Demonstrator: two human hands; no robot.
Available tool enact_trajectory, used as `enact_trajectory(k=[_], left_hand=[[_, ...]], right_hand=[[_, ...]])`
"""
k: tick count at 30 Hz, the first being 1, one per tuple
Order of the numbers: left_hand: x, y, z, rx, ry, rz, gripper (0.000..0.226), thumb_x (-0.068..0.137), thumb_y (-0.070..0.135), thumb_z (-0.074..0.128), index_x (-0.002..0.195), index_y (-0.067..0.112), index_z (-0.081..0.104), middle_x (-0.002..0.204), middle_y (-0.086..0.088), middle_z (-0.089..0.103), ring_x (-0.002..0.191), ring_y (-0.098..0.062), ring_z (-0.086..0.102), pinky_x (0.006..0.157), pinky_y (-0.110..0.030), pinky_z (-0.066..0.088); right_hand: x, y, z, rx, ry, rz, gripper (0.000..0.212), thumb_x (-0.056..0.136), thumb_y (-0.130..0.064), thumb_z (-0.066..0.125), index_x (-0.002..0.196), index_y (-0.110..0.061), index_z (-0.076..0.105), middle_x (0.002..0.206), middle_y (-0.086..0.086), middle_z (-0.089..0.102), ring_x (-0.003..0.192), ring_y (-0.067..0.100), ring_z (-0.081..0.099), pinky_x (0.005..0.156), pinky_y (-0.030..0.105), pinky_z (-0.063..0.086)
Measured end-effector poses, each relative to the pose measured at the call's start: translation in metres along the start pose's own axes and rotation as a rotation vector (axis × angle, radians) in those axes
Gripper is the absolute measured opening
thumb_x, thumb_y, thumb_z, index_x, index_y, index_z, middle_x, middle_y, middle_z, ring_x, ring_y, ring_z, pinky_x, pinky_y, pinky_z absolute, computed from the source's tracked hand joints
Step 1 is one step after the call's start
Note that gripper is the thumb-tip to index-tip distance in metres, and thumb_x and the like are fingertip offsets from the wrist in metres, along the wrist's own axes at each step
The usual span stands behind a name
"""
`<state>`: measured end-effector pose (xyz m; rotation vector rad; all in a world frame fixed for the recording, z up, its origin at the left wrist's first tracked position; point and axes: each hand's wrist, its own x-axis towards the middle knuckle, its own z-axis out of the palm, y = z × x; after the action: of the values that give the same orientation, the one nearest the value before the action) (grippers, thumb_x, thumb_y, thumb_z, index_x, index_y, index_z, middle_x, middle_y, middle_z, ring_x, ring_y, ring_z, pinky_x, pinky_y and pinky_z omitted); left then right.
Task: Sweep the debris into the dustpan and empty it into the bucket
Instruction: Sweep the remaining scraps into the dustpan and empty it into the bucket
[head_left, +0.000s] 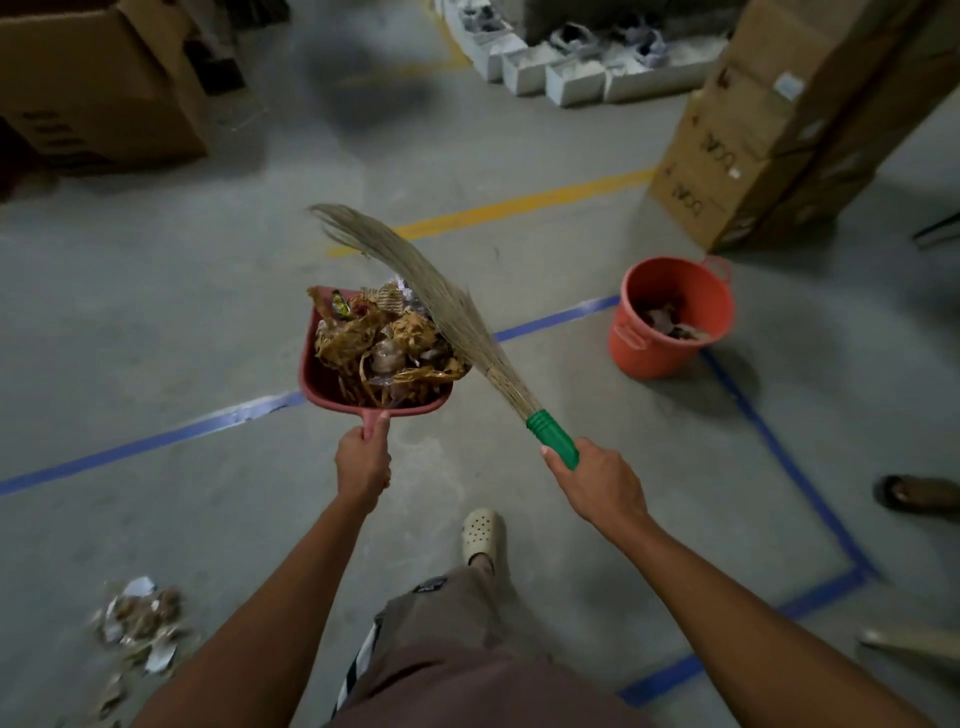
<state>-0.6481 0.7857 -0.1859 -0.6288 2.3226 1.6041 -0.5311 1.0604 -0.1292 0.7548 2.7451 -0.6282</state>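
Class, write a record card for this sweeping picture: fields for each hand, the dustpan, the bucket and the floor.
Left hand: grips the handle of the red plastic dustpan
Right hand: grips the green plastic handle of the straw broom, whose bristles lie over the load
Dustpan: heaped with brown paper strips and wrappers
Bucket: round orange plastic bucket, upright, ahead to the right, some rubbish inside
Floor: a pile of torn scraps, lower left

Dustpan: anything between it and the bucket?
Nothing fixed. Only bare floor and a blue tape line lie between the dustpan, held by the left hand, and the bucket. The broom in the right hand slants across the debris on the bucket's side.
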Motion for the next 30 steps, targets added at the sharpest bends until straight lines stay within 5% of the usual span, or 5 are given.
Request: enact_trajectory(k=[16, 30], left_hand=[[0.080, 0.145, 0.242, 0.137, -0.274, 0.087, 0.044, 0.096, 0.052, 0.055, 0.079, 0.014, 0.045, 0.065, -0.008, 0.049, 0.050, -0.018, 0.047, 0.041, -0.028, 0.039], [0.053, 0.227, 0.484, 0.236, -0.381, 0.190, 0.046, 0.098, 0.050, 0.053, 0.075, 0.012, 0.045, 0.061, -0.009, 0.049, 0.048, -0.019, 0.048, 0.041, -0.027, 0.040]], right_hand=[[0.143, 0.120, -0.089, 0.091, 0.118, 0.310, 0.051, 0.091, -0.069, 0.045, 0.092, -0.020, 0.057, 0.080, 0.005, 0.065, 0.069, 0.025, 0.060, 0.059, 0.031, 0.047], [0.248, 0.301, -0.189, 0.164, 0.150, 0.391, 0.047, 0.091, -0.069, 0.045, 0.087, -0.023, 0.052, 0.075, 0.005, 0.063, 0.069, 0.026, 0.063, 0.060, 0.034, 0.052]])
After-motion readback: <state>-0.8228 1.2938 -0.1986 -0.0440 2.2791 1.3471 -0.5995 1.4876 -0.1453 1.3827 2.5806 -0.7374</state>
